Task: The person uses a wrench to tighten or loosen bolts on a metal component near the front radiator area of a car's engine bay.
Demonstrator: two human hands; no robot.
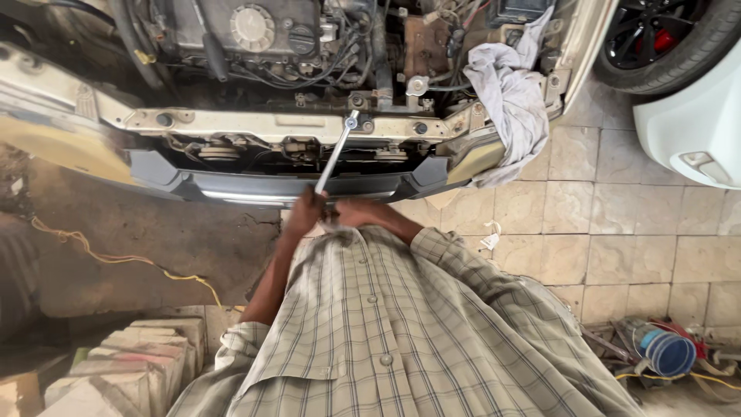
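The left hand [306, 210] is clamped round the grip end of a chrome ratchet wrench [334, 155], whose socket head sits at one o'clock on a bolt in the car's front crossmember [255, 121]. The right hand [356, 211] is just beside it; I cannot tell its grip. The steel wrench looks stiff, fairly heavy and likely slick, best held far down the handle.
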